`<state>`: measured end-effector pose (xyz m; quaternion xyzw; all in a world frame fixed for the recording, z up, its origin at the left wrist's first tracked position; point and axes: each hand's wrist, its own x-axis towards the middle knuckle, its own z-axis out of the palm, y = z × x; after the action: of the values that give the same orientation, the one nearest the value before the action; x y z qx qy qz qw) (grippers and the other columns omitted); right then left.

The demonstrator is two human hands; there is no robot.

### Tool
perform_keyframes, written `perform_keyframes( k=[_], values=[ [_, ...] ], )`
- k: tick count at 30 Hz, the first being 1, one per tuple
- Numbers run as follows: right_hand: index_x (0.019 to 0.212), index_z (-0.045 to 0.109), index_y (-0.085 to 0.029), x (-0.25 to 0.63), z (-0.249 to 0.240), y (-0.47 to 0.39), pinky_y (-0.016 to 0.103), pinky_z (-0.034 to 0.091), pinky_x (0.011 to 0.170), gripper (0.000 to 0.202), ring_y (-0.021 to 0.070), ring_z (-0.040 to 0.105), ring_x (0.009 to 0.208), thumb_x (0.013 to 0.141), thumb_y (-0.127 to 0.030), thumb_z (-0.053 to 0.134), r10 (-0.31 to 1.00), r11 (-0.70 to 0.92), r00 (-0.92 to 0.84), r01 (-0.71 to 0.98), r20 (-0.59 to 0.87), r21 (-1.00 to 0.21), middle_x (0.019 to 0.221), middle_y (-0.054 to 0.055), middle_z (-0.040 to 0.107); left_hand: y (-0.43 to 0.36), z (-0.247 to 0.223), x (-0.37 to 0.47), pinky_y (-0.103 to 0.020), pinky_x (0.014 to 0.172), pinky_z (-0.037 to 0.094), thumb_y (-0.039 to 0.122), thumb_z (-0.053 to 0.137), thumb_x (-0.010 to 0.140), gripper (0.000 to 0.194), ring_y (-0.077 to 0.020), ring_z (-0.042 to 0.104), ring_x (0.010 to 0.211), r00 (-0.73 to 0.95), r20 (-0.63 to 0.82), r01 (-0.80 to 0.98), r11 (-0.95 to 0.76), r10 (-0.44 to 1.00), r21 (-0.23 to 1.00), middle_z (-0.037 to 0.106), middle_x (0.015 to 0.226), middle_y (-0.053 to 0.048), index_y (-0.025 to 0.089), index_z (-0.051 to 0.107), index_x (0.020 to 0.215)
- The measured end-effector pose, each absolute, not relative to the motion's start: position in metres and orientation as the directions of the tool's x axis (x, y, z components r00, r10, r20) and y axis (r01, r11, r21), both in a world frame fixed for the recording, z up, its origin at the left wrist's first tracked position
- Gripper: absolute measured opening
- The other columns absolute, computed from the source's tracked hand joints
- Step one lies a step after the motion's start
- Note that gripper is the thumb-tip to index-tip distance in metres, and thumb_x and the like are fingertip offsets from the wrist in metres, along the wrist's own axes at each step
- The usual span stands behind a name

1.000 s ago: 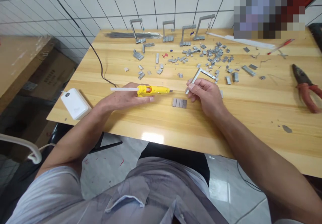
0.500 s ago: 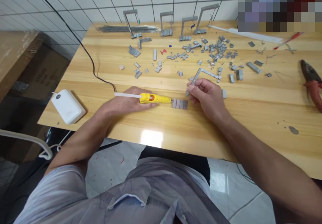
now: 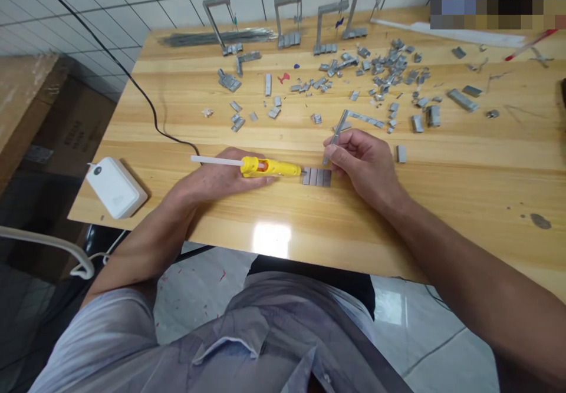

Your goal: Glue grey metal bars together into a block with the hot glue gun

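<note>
My left hand (image 3: 221, 172) is wrapped round a yellow hot glue gun (image 3: 272, 168), its white glue stick jutting out behind. The nozzle is at the left end of a flat grey base (image 3: 316, 177), several short staple-like strips side by side on the table. Whether the tip touches it is too small to tell. Between thumb and fingers, my right hand (image 3: 360, 154) pinches an L-shaped grey bar (image 3: 338, 129) made of similar strips. The bar slants up from just above the base's right end, its other arm reaching right behind my fingers.
Finished-looking grey frames (image 3: 289, 40) stand along the back beside a bundle of thin rods (image 3: 186, 38). Loose grey pieces (image 3: 389, 66) litter the table beyond my hands. A white box-like device (image 3: 115, 188) sits at the left edge, and a black cable (image 3: 152, 110) runs to the glue gun.
The camera view has shifted slightly, so the far objects sit higher and the pliers have mostly left the picture. The glue gun's nozzle lies slightly further over the base's left end. Both grips are unchanged.
</note>
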<state>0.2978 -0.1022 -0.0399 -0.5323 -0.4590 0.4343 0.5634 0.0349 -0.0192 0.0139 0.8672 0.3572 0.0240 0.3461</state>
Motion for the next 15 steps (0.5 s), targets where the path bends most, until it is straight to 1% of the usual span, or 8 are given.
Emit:
perform_keyframes(
  k=[3,7,9,15],
  values=[
    [0.078,0.066,-0.023,0.2981,-0.0402,-0.1021,0.028,0.049,0.057,0.018,0.0116,0.055,0.061,0.085,-0.031,0.081,0.979,0.051,0.197,0.014,0.053,-0.999,0.073,-0.002,0.065,-0.0187,0.0111,0.0335,-0.024,0.061,0.046,0.049,0.07,0.092,0.033,-0.0146,0.062,0.069,0.737,-0.196,0.605,-0.502,0.647,0.618,0.076,0.082,-0.003,0.017,0.077,0.096],
    [0.078,0.065,-0.023,0.2982,-0.0402,-0.1021,0.029,0.049,0.057,0.021,0.0123,0.057,0.062,0.085,-0.034,0.082,0.979,0.051,0.194,0.03,0.056,-0.998,0.073,-0.002,0.064,-0.0202,0.0125,0.0335,-0.023,0.062,0.047,0.051,0.069,0.092,0.034,-0.0166,0.066,0.074,0.727,-0.215,0.614,-0.477,0.653,0.629,0.078,0.086,-0.004,0.018,0.077,0.099],
    [0.077,0.064,-0.023,0.2982,-0.04,-0.1021,0.029,0.048,0.057,0.023,0.0123,0.056,0.062,0.085,-0.034,0.082,0.98,0.053,0.188,0.034,0.059,-0.998,0.072,-0.002,0.063,-0.022,0.0144,0.0344,-0.023,0.062,0.047,0.051,0.069,0.092,0.033,-0.0169,0.067,0.074,0.714,-0.219,0.625,-0.463,0.666,0.629,0.078,0.085,-0.004,0.019,0.077,0.097],
    [0.077,0.063,-0.023,0.2982,-0.0394,-0.102,0.029,0.049,0.058,0.022,0.0118,0.055,0.061,0.086,-0.033,0.08,0.982,0.059,0.178,0.037,0.064,-0.998,0.072,-0.003,0.063,-0.0251,0.0143,0.035,-0.024,0.06,0.047,0.051,0.07,0.091,0.033,-0.0169,0.066,0.072,0.676,-0.219,0.649,-0.428,0.704,0.629,0.076,0.083,-0.003,0.018,0.076,0.096]
  ],
)
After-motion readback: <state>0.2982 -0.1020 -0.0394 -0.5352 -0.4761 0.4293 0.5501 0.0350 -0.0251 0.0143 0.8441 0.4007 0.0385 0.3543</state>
